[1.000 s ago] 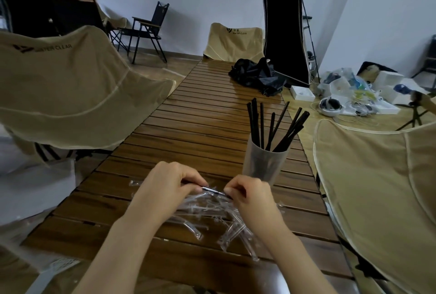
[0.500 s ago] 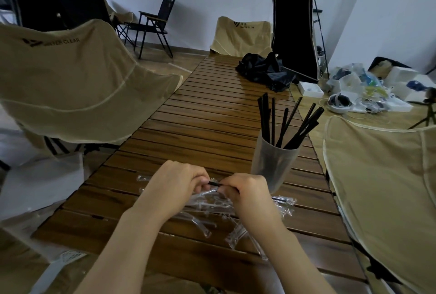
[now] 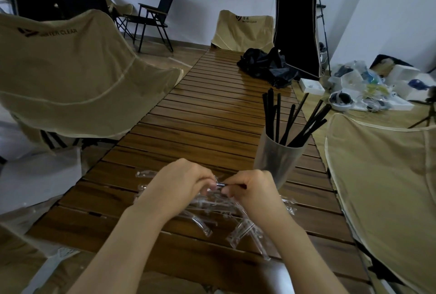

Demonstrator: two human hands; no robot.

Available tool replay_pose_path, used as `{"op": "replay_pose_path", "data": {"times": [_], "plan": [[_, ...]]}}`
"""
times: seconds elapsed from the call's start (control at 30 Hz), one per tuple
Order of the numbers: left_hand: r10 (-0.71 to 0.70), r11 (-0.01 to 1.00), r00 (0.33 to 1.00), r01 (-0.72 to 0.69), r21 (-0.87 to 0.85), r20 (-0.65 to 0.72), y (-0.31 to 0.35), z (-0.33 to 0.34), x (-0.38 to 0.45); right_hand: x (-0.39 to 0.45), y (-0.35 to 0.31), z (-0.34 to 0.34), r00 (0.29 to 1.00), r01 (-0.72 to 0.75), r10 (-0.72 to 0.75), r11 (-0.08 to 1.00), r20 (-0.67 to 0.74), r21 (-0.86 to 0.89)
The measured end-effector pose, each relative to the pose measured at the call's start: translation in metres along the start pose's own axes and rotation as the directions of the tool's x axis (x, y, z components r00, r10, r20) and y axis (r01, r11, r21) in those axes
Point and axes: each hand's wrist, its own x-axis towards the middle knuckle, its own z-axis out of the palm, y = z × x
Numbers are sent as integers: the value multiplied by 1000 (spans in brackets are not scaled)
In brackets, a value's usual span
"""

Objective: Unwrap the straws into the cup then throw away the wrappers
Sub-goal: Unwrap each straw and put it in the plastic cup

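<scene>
Your left hand (image 3: pixel 179 185) and right hand (image 3: pixel 254 187) pinch one straw (image 3: pixel 232 184), apparently part-unwrapped. Several straws fill the cup (image 3: pixel 278 159); wrappers (image 3: pixel 221 208) await disposal.

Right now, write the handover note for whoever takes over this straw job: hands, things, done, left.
Left hand: pinches one end of a wrapped straw above the table.
Right hand: pinches the same straw's other end; both hands are close together, working the wrapper.
Cup: upright on the slatted wooden table, just beyond the right hand, holding several black straws.
Clear wrappers: a loose pile on the table under the hands; whether any hold straws cannot be told.
Done: several straws unwrapped into the cup.
Left: free this straw, drop it in the cup, check the pile, throw the wrappers away.
</scene>
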Motion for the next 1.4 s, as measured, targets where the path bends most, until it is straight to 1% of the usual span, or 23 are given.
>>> {"op": "replay_pose_path", "data": {"times": [0.07,0.17,0.23,0.33,0.43,0.53,0.6,0.67,0.73,0.8,0.93,1.1,1.3,1.4], "plan": [[-33,999,999,33,-25,11,-2,-2,0,2,2,3,995,97,-98,995,-32,-27],[-68,996,996,71,-56,60,-7,-4,-1,2,6,10,968,225,-232,971,-94,-81],[-88,991,991,97,-94,100,-10,-5,-2,2,6,11,948,279,-293,953,-129,-115],[-108,978,979,136,-158,175,-14,-8,-4,3,2,11,904,381,-409,902,-121,-201],[-111,964,973,154,-218,201,-16,-13,-4,2,0,10,882,413,-452,876,-130,-248],[-147,919,957,225,-322,250,-19,-17,-5,0,-1,8,879,409,-453,877,-149,-253],[-164,903,952,251,-350,260,-20,-16,-6,-1,-1,9,879,413,-457,872,-137,-263],[-154,931,967,210,-298,202,-18,-14,-7,-1,0,13,895,390,-429,886,-125,-250],[-143,953,981,172,-250,130,-16,-11,-7,-1,2,16,921,340,-368,920,-131,-194],[-160,949,985,172,-264,66,-17,-9,-7,-1,1,18,931,322,-341,935,-129,-146],[-161,933,987,155,-324,8,-17,-8,-3,2,-5,19,923,325,-345,936,-171,-131],[-183,951,980,156,-269,-79,-12,0,2,5,-3,22,927,274,-297,953,-228,-126],[-184,965,978,159,-210,-103,-11,1,2,5,-2,23,936,248,-256,967,-242,-63],[-216,961,970,192,-196,-108,-12,1,2,5,-1,24,937,232,-235,972,-258,-39]]}}
